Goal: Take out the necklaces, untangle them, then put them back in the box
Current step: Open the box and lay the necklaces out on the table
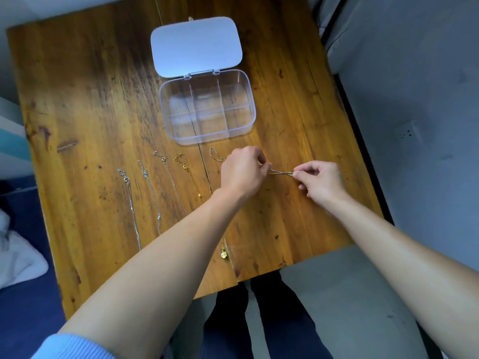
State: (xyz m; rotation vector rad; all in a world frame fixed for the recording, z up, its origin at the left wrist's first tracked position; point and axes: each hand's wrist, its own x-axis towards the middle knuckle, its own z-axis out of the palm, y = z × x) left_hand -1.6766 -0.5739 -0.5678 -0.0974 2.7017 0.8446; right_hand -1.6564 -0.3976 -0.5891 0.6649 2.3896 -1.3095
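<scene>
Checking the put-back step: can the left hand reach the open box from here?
Probably yes: the box lies open just beyond the left hand, lid folded back, no obstacle between; but it and the right hand pinch a chain.

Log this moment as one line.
left hand: pinches thin necklace | right hand: pinches thin necklace | clear box: open, empty | four necklaces: on table

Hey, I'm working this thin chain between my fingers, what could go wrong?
The left hand and right hand pinch the thin chain stretched between them; pulling harder might tighten a knot or snap it. The left forearm crosses above the laid-out necklaces and could drag them together. The gold pendant lies near the table edge and might slide off.
</scene>
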